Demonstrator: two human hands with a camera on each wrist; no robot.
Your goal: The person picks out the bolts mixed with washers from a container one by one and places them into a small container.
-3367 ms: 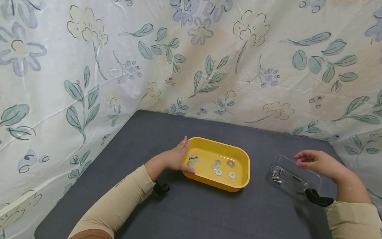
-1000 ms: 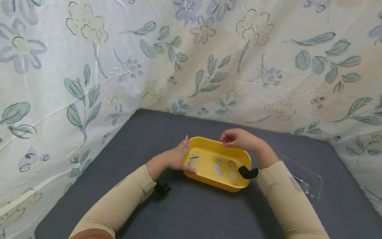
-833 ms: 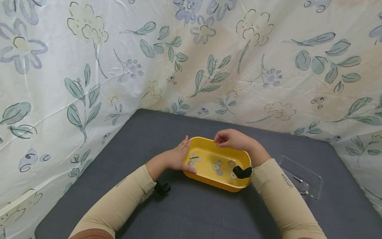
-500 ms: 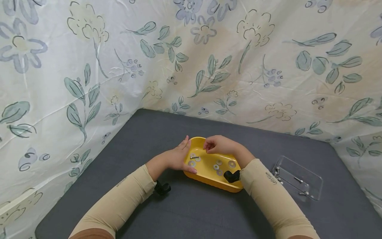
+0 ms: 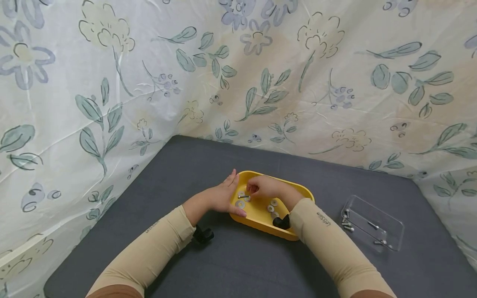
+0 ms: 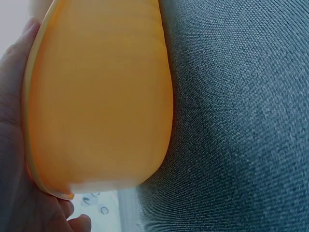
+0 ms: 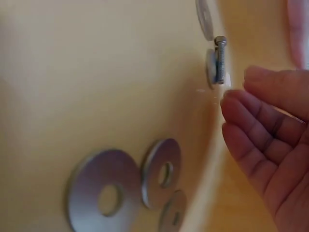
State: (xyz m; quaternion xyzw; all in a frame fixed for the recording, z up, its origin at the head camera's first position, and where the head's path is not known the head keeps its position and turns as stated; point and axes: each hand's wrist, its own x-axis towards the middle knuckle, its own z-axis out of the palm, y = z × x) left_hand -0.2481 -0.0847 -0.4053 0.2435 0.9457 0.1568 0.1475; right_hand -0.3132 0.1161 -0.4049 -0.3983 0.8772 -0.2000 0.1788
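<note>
My left hand (image 5: 220,198) lies against the left end of a yellow tray (image 5: 262,229), fingers straight and spread, thumb over the near rim. In the left wrist view, the palm meets the tray's rim. My right hand (image 5: 266,187) reaches down inside the tray, fingers loosely bent and holding nothing visible. Just beyond its fingertips lies a socket-head screw (image 7: 220,60), apart from them and resting over a washer (image 7: 210,70). More flat washers lie in the tray, including a large washer (image 7: 104,191) in the right wrist view. The right forearm hides part of the tray's right side.
A clear plastic tray (image 5: 400,231) stands to the right on the dark grey table (image 5: 246,269). Several screws (image 5: 347,225) lie in it, clustered at its left end and scattered elsewhere. A floral curtain (image 5: 275,82) hangs behind and to the left of the table.
The right hand has come from above the clear tray over to the yellow one, then moved leftward and down into it beside the screw. The left hand stays on the tray's end.
</note>
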